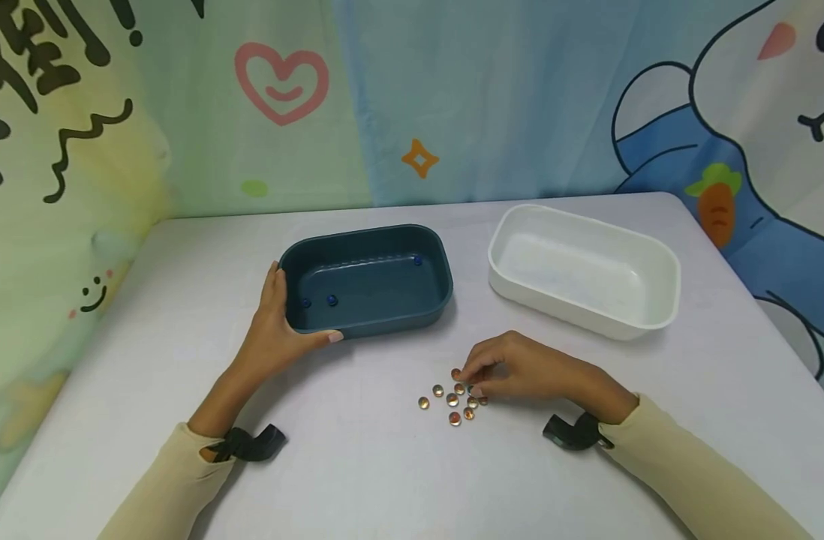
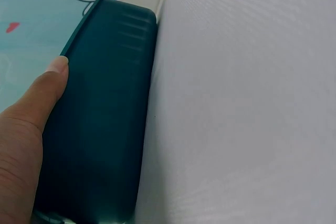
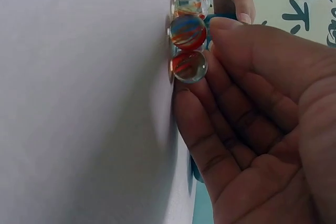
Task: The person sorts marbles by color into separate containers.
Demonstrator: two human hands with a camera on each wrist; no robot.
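In the head view, my left hand [image 1: 277, 330] holds the dark teal box [image 1: 446, 289] at its left end. The thumb [image 2: 52, 77] lies along the near side, and the fingers reach around the far corner. Several small dark blue pieces, one a bead-like piece [image 1: 332, 300], lie inside. My right hand [image 1: 520, 365] is low at a loose group of glass marbles [image 1: 452, 400], its fingers bent and spread from the thumb. In the right wrist view, the thumb tip is close beside a blue-and-red marble [image 3: 188, 32]. Behind the marbles, some fingertips are hidden.
A white box [image 1: 587, 319] stands at the back right of the table, to the right of the teal one. The table [image 1: 358, 465] wears a white cover. Behind its far edge hangs a printed curtain [image 1: 520, 97]. Black straps [image 1: 253, 442] circle both wrists.
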